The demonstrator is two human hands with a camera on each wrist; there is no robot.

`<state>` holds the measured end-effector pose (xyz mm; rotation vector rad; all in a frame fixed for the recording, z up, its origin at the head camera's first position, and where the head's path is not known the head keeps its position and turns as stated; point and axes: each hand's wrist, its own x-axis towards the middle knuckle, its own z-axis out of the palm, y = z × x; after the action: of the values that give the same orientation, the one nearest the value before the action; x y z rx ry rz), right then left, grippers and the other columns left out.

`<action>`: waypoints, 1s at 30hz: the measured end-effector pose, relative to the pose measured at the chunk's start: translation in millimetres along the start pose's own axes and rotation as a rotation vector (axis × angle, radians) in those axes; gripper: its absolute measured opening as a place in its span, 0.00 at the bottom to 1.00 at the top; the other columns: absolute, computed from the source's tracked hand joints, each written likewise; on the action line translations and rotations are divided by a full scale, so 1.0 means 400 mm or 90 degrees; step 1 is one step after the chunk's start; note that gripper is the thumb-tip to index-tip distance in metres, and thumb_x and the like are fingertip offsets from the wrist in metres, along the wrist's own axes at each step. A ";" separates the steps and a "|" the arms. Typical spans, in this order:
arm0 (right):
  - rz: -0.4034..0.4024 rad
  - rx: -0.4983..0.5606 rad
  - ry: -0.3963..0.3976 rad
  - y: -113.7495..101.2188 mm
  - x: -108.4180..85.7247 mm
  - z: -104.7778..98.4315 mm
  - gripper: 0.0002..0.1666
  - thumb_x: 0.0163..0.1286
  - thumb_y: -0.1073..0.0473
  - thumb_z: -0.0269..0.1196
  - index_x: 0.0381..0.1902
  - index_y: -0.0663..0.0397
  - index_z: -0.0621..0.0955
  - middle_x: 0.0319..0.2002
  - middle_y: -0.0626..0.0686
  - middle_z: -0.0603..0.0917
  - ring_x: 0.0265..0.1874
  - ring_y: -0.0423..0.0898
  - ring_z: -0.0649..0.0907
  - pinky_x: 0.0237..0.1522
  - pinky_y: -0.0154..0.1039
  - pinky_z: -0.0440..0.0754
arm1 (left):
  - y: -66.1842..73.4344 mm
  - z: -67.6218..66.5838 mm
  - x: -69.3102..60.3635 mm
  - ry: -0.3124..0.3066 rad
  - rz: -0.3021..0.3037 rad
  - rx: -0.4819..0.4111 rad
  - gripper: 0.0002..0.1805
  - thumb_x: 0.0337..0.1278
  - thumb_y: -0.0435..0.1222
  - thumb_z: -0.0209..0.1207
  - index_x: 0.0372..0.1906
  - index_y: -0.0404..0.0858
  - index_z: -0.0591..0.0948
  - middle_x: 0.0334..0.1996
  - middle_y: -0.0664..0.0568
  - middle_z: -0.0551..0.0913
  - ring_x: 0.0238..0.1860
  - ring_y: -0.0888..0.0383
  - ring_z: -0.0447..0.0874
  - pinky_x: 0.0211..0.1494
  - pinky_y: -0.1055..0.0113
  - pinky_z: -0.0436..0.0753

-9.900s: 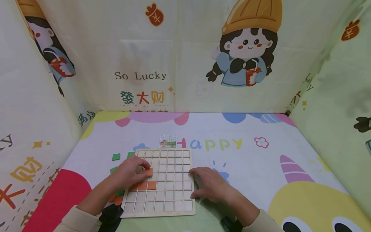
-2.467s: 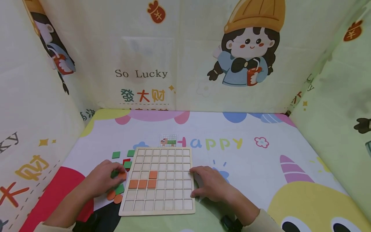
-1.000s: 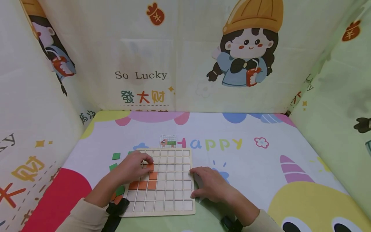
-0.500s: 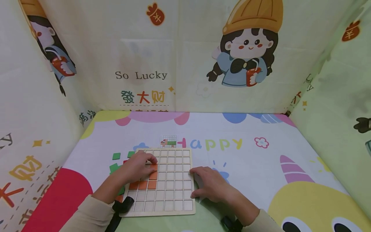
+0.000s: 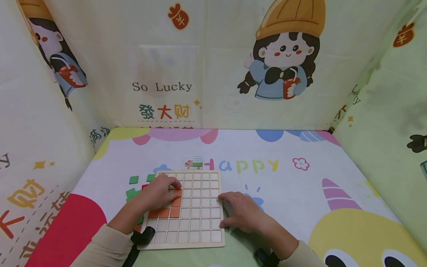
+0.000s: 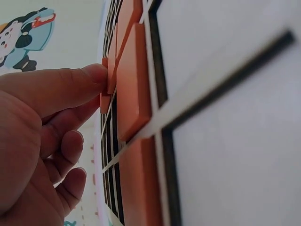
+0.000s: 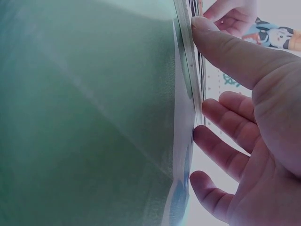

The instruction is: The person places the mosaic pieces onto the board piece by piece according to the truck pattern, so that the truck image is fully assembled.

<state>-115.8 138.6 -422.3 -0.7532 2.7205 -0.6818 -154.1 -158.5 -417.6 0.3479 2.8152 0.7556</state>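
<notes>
A wooden grid board lies flat on the patterned cloth. My left hand is over its left part, thumb and index finger pinching a square orange tile at a cell. Directly below that tile sits another orange tile, and a row of orange tiles fills cells lower left. The left wrist view shows the pinched tile partly hidden by the thumb. My right hand rests at the board's right edge, thumb and fingertips touching it with fingers extended; in the right wrist view the thumb lies on the rim.
Left of the board lie loose green tiles, a red piece and orange pieces, partly hidden by the left arm. A small printed pattern card lies behind the board. Printed cloth walls enclose the table.
The left hand went from the board to the loose pieces at left, then back with another orange tile, shifting slightly right into the cell above the last one. The right hand stayed put.
</notes>
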 end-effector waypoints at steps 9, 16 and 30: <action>-0.008 0.010 0.002 0.001 0.000 0.000 0.42 0.52 0.47 0.78 0.63 0.54 0.76 0.60 0.52 0.79 0.61 0.55 0.75 0.60 0.58 0.71 | 0.000 -0.001 0.001 0.005 0.006 -0.002 0.10 0.55 0.36 0.71 0.43 0.44 0.86 0.40 0.56 0.81 0.45 0.55 0.72 0.44 0.61 0.78; -0.008 0.003 0.006 0.001 0.000 0.001 0.42 0.52 0.45 0.78 0.63 0.53 0.76 0.60 0.52 0.79 0.61 0.55 0.76 0.60 0.58 0.71 | -0.003 0.002 0.002 0.010 0.008 0.000 0.11 0.55 0.36 0.72 0.43 0.44 0.86 0.40 0.57 0.81 0.45 0.55 0.72 0.43 0.62 0.78; 0.000 0.002 0.001 0.002 0.001 0.001 0.42 0.53 0.45 0.77 0.63 0.52 0.76 0.60 0.51 0.79 0.61 0.54 0.75 0.60 0.58 0.71 | -0.004 -0.002 -0.001 0.007 0.025 0.007 0.08 0.56 0.36 0.71 0.42 0.46 0.87 0.39 0.58 0.82 0.45 0.55 0.72 0.44 0.61 0.78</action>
<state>-116.3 139.0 -423.1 -0.7523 2.7203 -0.6882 -154.2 -160.5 -417.6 0.4029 2.8322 0.7529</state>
